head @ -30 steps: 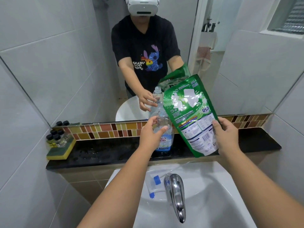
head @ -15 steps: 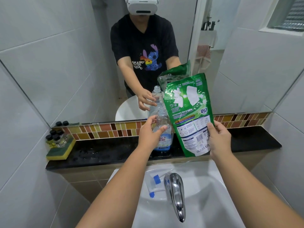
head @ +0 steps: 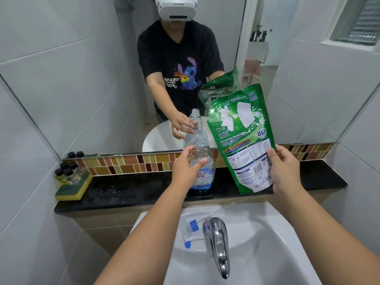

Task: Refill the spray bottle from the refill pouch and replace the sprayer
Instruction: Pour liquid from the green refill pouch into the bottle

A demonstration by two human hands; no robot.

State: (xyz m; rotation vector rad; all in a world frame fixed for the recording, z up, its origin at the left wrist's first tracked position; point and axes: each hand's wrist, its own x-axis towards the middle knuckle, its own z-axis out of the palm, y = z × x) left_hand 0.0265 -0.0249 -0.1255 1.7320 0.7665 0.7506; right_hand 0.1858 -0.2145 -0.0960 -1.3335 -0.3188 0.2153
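The left hand (head: 186,168) gripped the uncapped spray bottle (head: 202,165) upright on the black bench (head: 131,190), likely steadying it, while the right hand (head: 284,168) held the refill pouch (head: 240,132) beside its neck; the sprayer (head: 190,232) lay near, on the sink (head: 267,233).

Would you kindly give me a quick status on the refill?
Left hand steadies open spray bottle on ledge. Right hand holds refill pouch upright, not pouring. Sprayer off, by tap.
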